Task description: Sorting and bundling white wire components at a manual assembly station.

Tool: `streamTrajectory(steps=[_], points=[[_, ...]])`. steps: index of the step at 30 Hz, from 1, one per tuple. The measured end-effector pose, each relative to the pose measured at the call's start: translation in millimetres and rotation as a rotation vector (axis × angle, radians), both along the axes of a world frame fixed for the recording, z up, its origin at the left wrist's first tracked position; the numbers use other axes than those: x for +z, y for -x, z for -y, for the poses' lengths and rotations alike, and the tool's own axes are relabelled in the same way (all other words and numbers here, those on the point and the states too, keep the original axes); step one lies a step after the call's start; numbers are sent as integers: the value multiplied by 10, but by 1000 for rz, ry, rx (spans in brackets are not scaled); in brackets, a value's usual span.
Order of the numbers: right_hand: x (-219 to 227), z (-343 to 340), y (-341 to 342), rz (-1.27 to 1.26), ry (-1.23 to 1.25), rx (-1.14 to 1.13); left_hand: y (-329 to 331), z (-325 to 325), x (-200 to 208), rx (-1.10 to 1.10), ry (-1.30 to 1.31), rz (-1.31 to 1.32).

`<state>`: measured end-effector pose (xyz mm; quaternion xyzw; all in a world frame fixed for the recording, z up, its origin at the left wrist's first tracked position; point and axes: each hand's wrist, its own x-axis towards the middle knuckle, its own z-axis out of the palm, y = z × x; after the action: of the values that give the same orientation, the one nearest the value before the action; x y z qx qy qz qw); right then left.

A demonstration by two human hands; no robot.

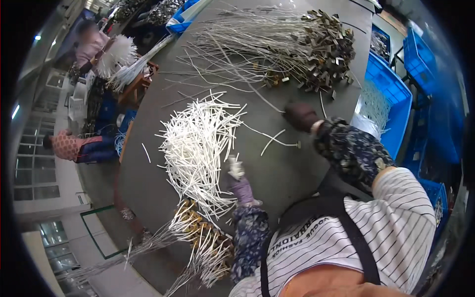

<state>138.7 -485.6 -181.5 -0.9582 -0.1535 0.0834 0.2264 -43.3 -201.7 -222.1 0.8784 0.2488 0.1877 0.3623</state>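
Observation:
My left hand (239,184), in a purple glove with whitish fingertips, is at the right edge of a heap of short white tubes (198,143). Its fingers are drawn together, and what they hold, if anything, cannot be made out. My right hand (301,117), in a dark brown glove, is closed at the end of a long thin wire (264,100) that runs back toward the far bundle. Between the hands lies a short wire with a small metal end (291,144), crossed by a white piece. Far off sits a pile of wires with metal ends (326,52).
Near the left hand, another bundle with brass-coloured ends (205,240) lies at the grey table's (143,173) near-left edge. A blue crate (396,106) holding pale wires stands at the right. Two people (74,146) are beyond the table to the left, one holding white strands (116,57).

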Motion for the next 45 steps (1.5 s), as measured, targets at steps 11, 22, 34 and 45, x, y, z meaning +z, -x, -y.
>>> streamTrajectory(steps=[11,22,34,45], points=[[735,845,1260,-805,-738,-445,-402,668,867,69,1224,54],[-268,2815,2644,-178,-130,163,-965,2337,587,-139,1431,-13],[369,3667,2642,-982,-587,-702,-1379,1705,1699,104,1180,462],[336,3604,2482,-1061,-708,-640,-1359,1554,2152,102,927,552]])
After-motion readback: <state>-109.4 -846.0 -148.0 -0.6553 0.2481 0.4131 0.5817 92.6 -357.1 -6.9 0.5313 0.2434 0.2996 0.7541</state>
